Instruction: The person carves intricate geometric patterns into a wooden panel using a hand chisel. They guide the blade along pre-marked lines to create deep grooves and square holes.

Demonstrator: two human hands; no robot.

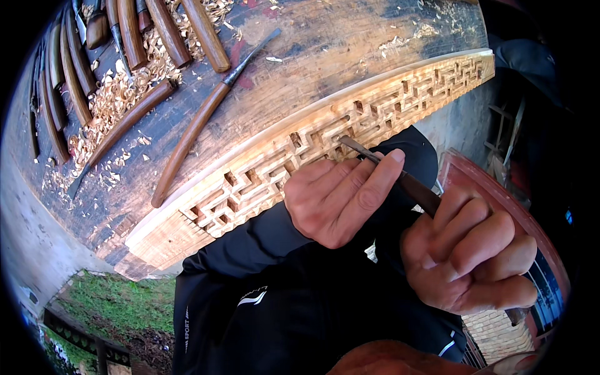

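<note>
A long pale wooden board [159, 240] carries a carved, maze-like pattern of raised bars and square recesses. My right hand [472, 256] wraps round the dark wooden handle of a carving chisel [417, 192], whose butt end shows below the fist. The chisel slants up and left, its tip on the carving near the middle of the board. At the board's near edge, my left hand [344, 201] holds the blade close to the tip, index finger stretched along it. Its other fingers are curled, and their undersides are hidden.
The board lies along the near edge of a worn wooden bench [325, 56]. A loose chisel [194, 137] lies just beyond it, another [128, 125] farther left. Several wooden-handled tools [131, 34] crowd the far left among wood shavings [115, 94]. Grass [122, 306] shows at lower left.
</note>
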